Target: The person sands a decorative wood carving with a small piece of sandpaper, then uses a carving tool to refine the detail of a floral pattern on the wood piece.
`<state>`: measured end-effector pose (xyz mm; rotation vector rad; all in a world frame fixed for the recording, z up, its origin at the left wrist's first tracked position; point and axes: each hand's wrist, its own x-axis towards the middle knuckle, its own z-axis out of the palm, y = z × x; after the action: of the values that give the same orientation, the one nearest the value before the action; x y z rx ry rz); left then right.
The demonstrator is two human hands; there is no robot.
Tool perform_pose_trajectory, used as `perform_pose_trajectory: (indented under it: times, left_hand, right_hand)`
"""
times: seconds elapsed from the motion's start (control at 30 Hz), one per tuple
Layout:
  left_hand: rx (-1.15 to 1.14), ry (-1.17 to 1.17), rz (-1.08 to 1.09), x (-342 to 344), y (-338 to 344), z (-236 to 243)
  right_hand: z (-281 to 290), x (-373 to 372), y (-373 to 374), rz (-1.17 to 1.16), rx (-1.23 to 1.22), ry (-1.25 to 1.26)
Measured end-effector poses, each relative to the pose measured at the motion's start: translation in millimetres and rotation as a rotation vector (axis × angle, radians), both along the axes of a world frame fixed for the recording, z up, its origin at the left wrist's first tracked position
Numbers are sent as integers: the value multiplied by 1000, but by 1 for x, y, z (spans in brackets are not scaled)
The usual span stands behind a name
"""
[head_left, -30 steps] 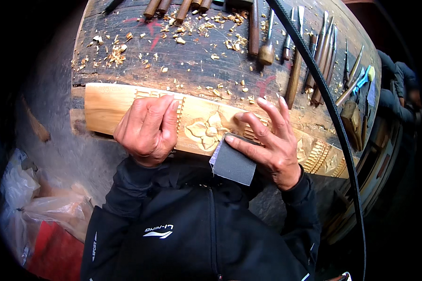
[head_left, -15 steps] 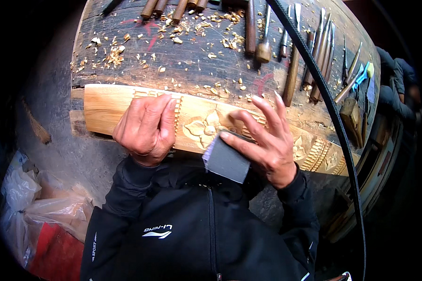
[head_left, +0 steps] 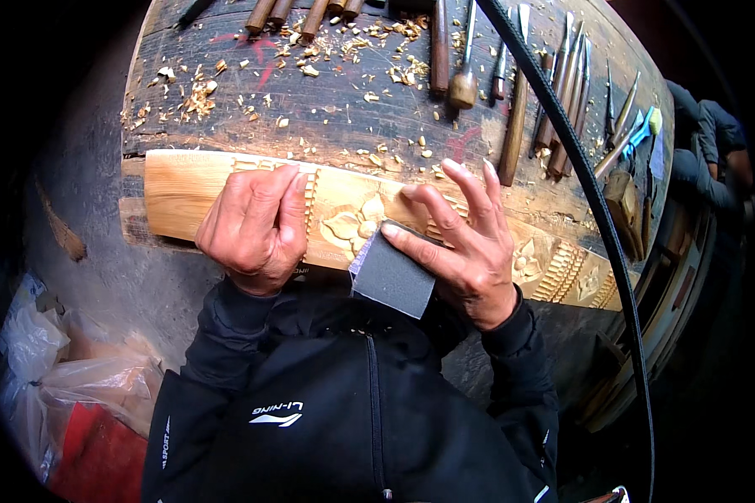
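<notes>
A long pale wooden board [head_left: 189, 180], carved with flowers and toothed bands, lies along the bench's near edge. My left hand [head_left: 256, 222] is closed over its left part, with thumb and forefinger pressed together at a carved band. Whatever those fingers may pinch is hidden. My right hand [head_left: 470, 251] has its thumb on a folded piece of dark grey sandpaper [head_left: 394, 277], purple along one side, which hangs over the board's near edge. The other right fingers are raised and spread above the board. The sandpaper partly covers a carved flower [head_left: 352, 225].
Wood shavings [head_left: 200, 99] are scattered over the worn bench [head_left: 327, 117]. Chisels and gouges [head_left: 562, 105] lie along its far and right sides. A black cable [head_left: 591, 180] crosses the view at right. Plastic bags [head_left: 101, 369] are on the floor at left; another person [head_left: 709, 147] is at far right.
The view has shifted slightly, moving everything a little to the left. My hands keep nearly the same pose, and the sandpaper sits slightly farther left across the carved flower.
</notes>
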<state>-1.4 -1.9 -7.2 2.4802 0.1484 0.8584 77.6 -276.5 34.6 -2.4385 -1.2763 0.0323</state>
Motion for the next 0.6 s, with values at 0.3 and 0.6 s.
perform_pose_trajectory:
  times: [0.3, 0.6]
  left_hand:
    - [2, 9, -2, 0, 0, 1]
    - [-2, -12, -10, 0, 0, -2]
  right_hand:
    - [3, -9, 0, -47, -32, -69]
    - [5, -12, 4, -68, 2, -133]
